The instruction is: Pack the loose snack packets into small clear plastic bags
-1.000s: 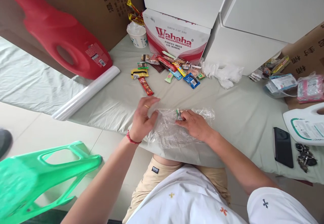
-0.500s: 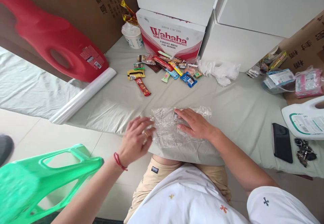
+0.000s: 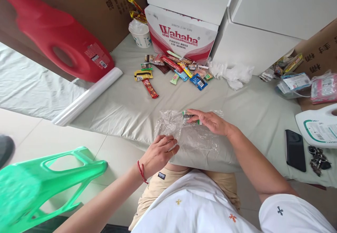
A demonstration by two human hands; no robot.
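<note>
A crumpled sheet of clear plastic wrap [image 3: 196, 140] lies at the near edge of the cloth-covered surface [image 3: 131, 106]. My right hand [image 3: 212, 121] pinches a small green and white snack packet [image 3: 189, 117] on top of the wrap. My left hand [image 3: 160, 153] has its fingers closed on the wrap's near left corner. A red cord is round my left wrist.
A pile of snack packets [image 3: 173, 69] lies in front of a Wahaha carton [image 3: 181, 36]. A roll of wrap [image 3: 88, 97] and a red jug [image 3: 58, 36] are at left, a green stool [image 3: 42, 183] lower left. A phone [image 3: 295, 150], keys [image 3: 319, 158] and a white jug [image 3: 319, 125] sit at right.
My left hand came back from the wrap's far left side to its near left corner and gripped it. My right hand shifted from lying over the packet to pinching it.
</note>
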